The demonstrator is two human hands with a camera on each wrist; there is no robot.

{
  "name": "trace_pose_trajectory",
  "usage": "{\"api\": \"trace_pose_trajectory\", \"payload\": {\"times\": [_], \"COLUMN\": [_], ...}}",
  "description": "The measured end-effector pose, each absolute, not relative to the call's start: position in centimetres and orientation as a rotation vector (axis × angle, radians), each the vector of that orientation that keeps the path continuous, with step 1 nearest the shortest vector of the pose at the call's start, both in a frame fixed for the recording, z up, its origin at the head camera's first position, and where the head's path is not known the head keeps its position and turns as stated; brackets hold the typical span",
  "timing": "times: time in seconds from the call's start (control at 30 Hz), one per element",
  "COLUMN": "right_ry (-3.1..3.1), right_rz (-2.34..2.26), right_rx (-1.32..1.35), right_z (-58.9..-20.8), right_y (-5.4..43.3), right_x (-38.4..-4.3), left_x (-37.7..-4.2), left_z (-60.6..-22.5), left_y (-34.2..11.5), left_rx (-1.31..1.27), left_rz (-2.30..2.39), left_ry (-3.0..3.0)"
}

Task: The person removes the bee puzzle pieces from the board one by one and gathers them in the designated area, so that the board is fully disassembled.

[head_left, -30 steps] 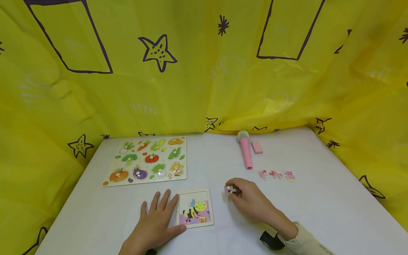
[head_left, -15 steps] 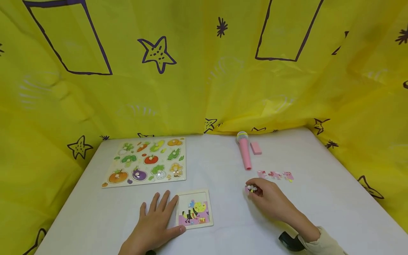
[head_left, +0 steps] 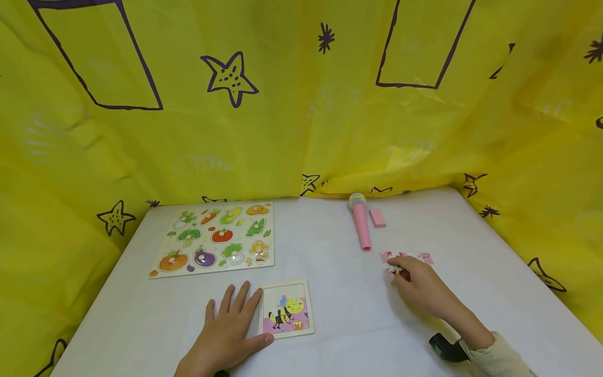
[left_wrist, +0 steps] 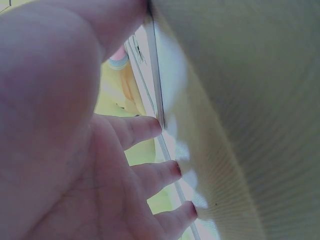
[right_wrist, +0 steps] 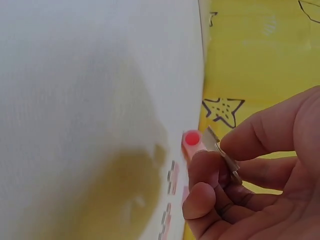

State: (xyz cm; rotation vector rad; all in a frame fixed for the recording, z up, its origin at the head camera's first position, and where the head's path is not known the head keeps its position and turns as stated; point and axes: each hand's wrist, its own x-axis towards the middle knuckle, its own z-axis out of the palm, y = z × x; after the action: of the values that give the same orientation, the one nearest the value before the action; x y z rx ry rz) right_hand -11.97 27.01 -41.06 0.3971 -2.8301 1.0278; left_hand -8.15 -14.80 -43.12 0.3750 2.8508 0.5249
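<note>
1. In the head view, we see the right hand (head_left: 421,288) at the lower right of the frame, its thumb and fingers closed in a narrow pinch on a puzzle piece (head_left: 390,275). The right wrist view shows the same pinch at its lower right; whether a second piece lies within it, we cannot tell.
2. Just beyond these fingertips, right of centre, we find a row of loose pieces (head_left: 425,258) in pink, partly covered by the hand.
3. We note the left hand (head_left: 228,324) at the lower centre-left, palm down with fingers spread wide. Its index fingertip lies at the upper left corner of a square tray (head_left: 292,291), its thumb tip at the lower left corner.
4. Inside the tray, below the frame's centre, we see a bee picture (head_left: 285,314) in joined pieces across the lower part, with a blue bit above the bee's back; the pale base shows along the top.
5. At the centre-left we observe a vegetable board (head_left: 241,236), its shapes fitted with knobs.
6. Right of centre, above the row, we see a pink microphone (head_left: 361,225) beside a pink block (head_left: 377,218).
7. Behind the white table (head_left: 339,309), we see a yellow cloth (head_left: 273,141) with drawn stars filling the upper frame.
</note>
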Motion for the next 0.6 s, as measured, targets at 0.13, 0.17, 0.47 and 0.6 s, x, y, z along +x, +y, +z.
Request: {"api": "trace_pose_trajectory", "payload": {"times": [0.13,0.17,0.47,0.6], "right_ry": [-2.865,-2.872,-2.887,-2.912], "right_rz": [1.015,1.015,0.999,1.017], "right_rx": [0.383,0.38,0.374,0.383], "right_z": [-41.4,-41.5,-41.9,-42.0], "right_y": [27.7,27.8,28.4,28.7], "right_x": [-12.4,-12.5,-13.1,-13.0], "left_x": [-8.2,-8.2,-8.3,-8.3], "left_z": [-43.0,-43.0,-43.1,-43.0], "left_y": [-14.8,-14.8,-14.8,-14.8], "left_rx": [0.369,0.368,0.363,0.358], "left_rz": [0.535,0.535,0.523,0.53], "left_ry": [2.845,2.844,2.847,2.842]}}
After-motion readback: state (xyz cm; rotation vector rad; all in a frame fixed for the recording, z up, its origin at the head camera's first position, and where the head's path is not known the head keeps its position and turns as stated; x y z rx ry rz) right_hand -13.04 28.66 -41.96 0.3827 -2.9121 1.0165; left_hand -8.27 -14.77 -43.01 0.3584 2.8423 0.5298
